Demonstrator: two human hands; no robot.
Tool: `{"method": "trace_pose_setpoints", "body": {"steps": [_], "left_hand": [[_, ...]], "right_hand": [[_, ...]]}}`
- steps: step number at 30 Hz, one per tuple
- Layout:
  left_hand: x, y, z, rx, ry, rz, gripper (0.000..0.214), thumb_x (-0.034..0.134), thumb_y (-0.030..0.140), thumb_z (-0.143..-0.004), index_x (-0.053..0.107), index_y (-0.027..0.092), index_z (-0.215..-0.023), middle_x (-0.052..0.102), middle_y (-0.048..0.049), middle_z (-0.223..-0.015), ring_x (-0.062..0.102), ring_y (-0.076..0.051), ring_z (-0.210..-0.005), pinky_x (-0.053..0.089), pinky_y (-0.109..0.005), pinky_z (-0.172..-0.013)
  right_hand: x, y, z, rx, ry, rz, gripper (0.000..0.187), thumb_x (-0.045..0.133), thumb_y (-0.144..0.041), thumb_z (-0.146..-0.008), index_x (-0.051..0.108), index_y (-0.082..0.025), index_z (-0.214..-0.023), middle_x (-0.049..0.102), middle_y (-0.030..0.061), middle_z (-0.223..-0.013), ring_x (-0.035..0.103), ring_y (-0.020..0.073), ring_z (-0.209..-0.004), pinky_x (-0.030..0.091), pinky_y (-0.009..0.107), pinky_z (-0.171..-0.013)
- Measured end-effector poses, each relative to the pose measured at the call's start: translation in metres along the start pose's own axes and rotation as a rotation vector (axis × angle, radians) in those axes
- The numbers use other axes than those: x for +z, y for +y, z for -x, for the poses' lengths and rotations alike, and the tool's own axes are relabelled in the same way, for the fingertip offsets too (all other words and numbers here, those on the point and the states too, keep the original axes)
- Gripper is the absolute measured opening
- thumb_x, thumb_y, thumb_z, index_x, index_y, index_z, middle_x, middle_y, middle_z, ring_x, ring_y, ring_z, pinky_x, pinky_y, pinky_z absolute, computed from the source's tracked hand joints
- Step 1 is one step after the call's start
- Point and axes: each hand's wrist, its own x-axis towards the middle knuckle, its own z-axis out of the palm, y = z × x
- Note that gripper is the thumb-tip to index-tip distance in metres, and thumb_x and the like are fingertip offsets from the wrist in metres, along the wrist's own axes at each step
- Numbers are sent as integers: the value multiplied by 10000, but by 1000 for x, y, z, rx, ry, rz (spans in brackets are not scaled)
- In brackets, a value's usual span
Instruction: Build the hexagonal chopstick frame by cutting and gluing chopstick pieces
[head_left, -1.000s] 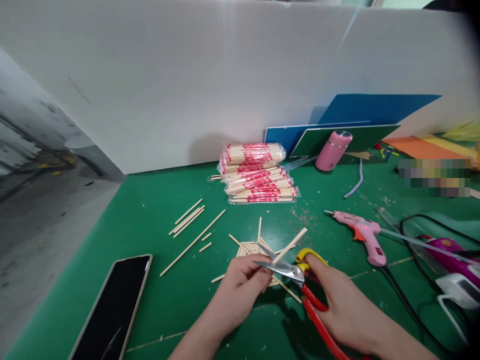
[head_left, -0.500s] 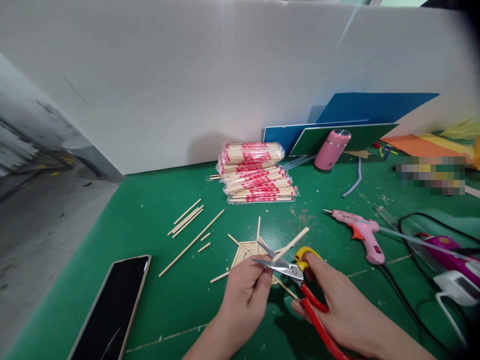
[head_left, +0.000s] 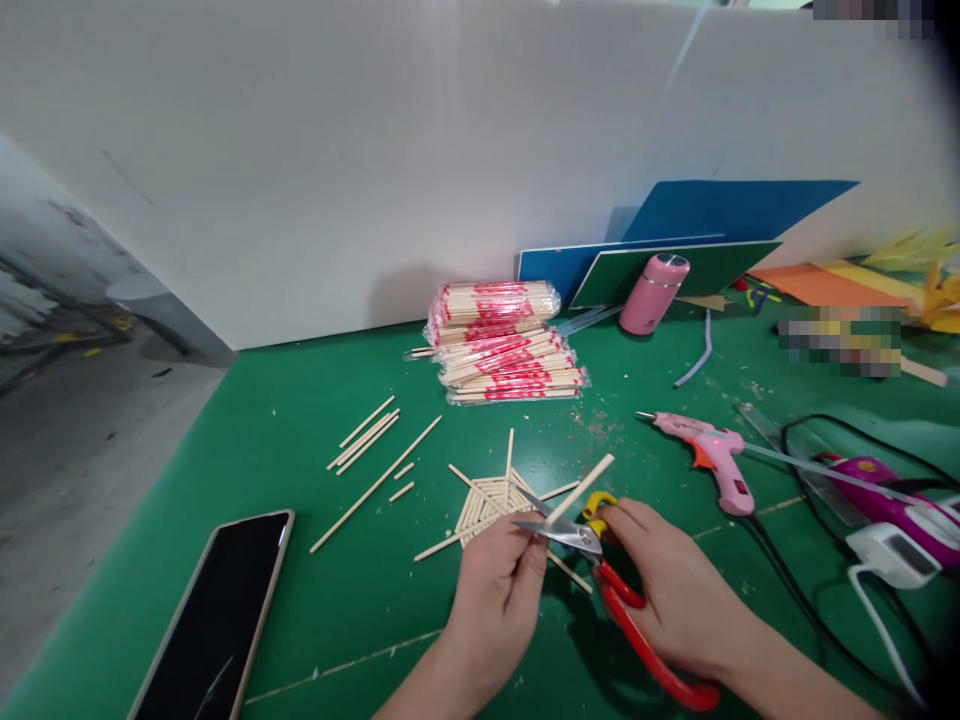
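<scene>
My left hand [head_left: 499,580] pinches a short wooden stick [head_left: 579,489] that slants up to the right. My right hand [head_left: 671,590] grips red-handled scissors [head_left: 600,565], and their steel blades sit around the stick close to my left fingertips. Just behind both hands a flat panel of glued sticks [head_left: 487,500] lies on the green table [head_left: 300,420], with loose sticks poking out from it.
Several loose sticks [head_left: 371,450] and a dark phone [head_left: 214,610] lie to the left. Wrapped chopstick bundles [head_left: 502,345] are stacked near the white wall. A pink glue gun [head_left: 705,455], black cables, a purple tool [head_left: 892,500], a pink bottle [head_left: 652,292] and coloured boards sit right.
The view has shifted slightly, so everything sits a little left and higher. My hands stay on the stick and scissors; more of the red handles shows now.
</scene>
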Motion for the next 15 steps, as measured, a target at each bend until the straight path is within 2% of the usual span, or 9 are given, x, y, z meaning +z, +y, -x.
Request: {"method": "trace_pose_setpoints", "body": {"steps": [5, 8, 12, 15], "left_hand": [[2, -2, 0, -67, 57, -23, 205, 435, 111, -783, 601, 141, -666, 617, -14, -649, 540, -99, -580, 405, -162, -570], [1, -3, -1, -85, 56, -4, 208, 434, 115, -780, 607, 140, -668, 615, -15, -648, 538, -103, -585, 404, -166, -576], [-5, -1, -4, -135, -17, 127, 195, 438, 131, -781, 630, 160, -765, 627, -15, -719, 556, -120, -681, 407, -180, -648], [-10, 0, -7, -199, -80, 253, 184, 444, 162, -785, 619, 156, -729, 585, 2, -659, 517, -106, -628, 392, -176, -605]], "right_hand": [[-10, -8, -6, 15, -69, -7, 226, 497, -202, -673, 494, -176, -897, 529, 66, -867, 469, 204, -788, 392, 335, -701], [-10, -11, -7, 22, -63, -18, 174, 502, -219, -682, 488, -190, -853, 526, 45, -816, 469, 190, -744, 384, 314, -663], [-7, -11, -4, 93, -39, -98, 206, 542, -343, -698, 449, -208, -821, 522, 25, -815, 477, 170, -710, 382, 282, -620], [-9, -12, -2, 132, -78, -187, 283, 576, -385, -675, 414, -221, -839, 525, 2, -817, 475, 149, -678, 381, 254, -590]]}}
